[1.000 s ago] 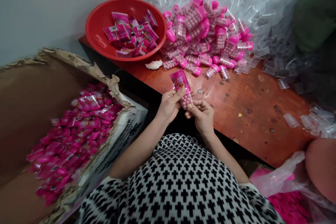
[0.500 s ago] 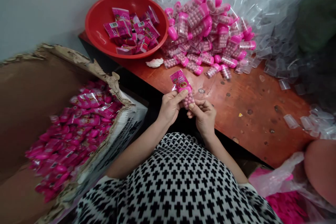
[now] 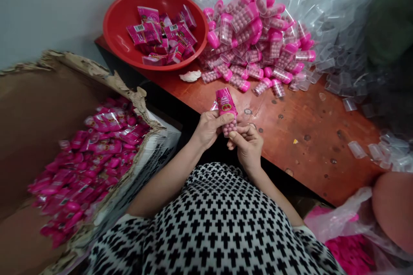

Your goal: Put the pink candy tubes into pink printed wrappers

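Near the table's front edge, both hands hold one small clear tube of pink balls (image 3: pixel 229 128) with a pink printed wrapper (image 3: pixel 225 99) over its upper part. My left hand (image 3: pixel 209 128) grips it from the left, thumb across the wrapper's lower part. My right hand (image 3: pixel 248 144) pinches the tube's bottom end between thumb and fingers. Beyond the hands lies a heap of filled tubes with pink caps (image 3: pixel 254 43). A red bowl (image 3: pixel 112 34) at the back left holds printed pink wrappers (image 3: pixel 148 32).
An open cardboard box (image 3: pixel 26 107) at the left holds many wrapped pink packs (image 3: pixel 103 148). Clear empty tubes (image 3: pixel 348 81) lie at the right of the brown table (image 3: pixel 290 129). A white scrap (image 3: pixel 190 76) is by the bowl; a plastic bag (image 3: pixel 342 223) is lower right.
The wrapper has turned more upright and sits lower over the tube, covering more of its top. Both hands have shifted slightly, still holding the tube.
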Demonstrator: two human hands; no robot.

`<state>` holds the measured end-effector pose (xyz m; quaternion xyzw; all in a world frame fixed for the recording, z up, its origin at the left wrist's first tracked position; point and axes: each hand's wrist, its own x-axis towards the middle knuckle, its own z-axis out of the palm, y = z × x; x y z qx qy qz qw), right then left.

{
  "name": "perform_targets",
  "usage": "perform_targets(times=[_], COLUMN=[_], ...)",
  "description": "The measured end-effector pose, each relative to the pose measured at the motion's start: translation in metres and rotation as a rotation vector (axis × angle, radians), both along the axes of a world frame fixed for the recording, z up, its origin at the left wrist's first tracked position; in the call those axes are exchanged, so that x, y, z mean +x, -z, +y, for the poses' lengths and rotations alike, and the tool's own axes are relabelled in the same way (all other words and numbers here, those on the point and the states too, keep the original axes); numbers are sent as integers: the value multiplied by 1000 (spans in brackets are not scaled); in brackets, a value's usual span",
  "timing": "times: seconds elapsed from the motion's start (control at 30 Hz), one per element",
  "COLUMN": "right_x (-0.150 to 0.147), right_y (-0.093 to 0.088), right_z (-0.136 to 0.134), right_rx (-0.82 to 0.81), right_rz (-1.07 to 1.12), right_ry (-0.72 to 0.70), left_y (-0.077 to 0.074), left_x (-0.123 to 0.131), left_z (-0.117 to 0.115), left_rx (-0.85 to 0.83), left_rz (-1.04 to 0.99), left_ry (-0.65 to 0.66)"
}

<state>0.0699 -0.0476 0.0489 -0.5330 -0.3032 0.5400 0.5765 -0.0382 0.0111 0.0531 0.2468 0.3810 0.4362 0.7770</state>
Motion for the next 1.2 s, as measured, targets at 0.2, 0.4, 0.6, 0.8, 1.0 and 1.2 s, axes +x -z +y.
perform_targets(times=[0.2,0.4,0.6,0.8,1.0,1.2], right_x=[0,-6,-6,2,1,4], right_y=[-2,0,2,-1,3,5], right_z=[0,-5,-2,6,5,5], right_rx=[68,11,-48,-74,-48,-32], right_rz=[-234,-51,136,106,62,-46], right_ry=[25,0,19,58,74,11], left_y=[1,-1,1,3,4,0], left_x=[12,9,8,13,21,25], left_z=[-4,-10,-13,-12,-14,-10], left_rx=[-39,-27,-32,-63,-49,-93], left_rz=[-89,-21,-29,-222,-162,-79], left_ry=[-147,-14,65,-31,-188,-232])
